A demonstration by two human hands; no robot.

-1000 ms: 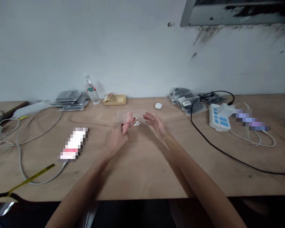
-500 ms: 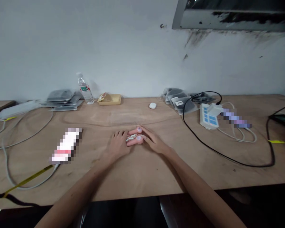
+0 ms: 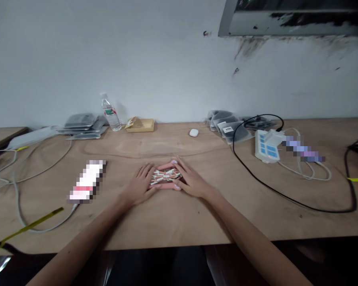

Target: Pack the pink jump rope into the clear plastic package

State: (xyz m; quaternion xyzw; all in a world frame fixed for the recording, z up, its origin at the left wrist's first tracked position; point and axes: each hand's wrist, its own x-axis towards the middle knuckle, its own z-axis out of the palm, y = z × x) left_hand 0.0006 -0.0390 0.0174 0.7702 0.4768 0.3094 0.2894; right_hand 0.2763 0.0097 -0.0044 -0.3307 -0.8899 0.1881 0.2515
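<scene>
A skipping rope (image 3: 166,176) with two pink handles lies on the table between my hands. Its cord, strung with pink and white beads, is bunched between the handles. The near handle (image 3: 167,186) and the far handle (image 3: 166,165) lie apart with their round ends toward the right. My left hand (image 3: 138,185) is closed round the left end, its fingers on the far side and its thumb on the near side. My right hand (image 3: 193,182) grips the right end, its thumb at the near handle's end and its fingers at the far one's.
A phone (image 3: 88,180) on a cable lies to the left. At the back stand a water bottle (image 3: 111,114), a cardboard tray (image 3: 141,126), a white case (image 3: 193,132) and bagged packs (image 3: 228,125). A power strip (image 3: 266,149) and black cable (image 3: 286,198) are on the right.
The two handles have moved apart from each other, and more of the beaded cord shows between them. My left hand has shifted slightly left. The view has turned a little.
</scene>
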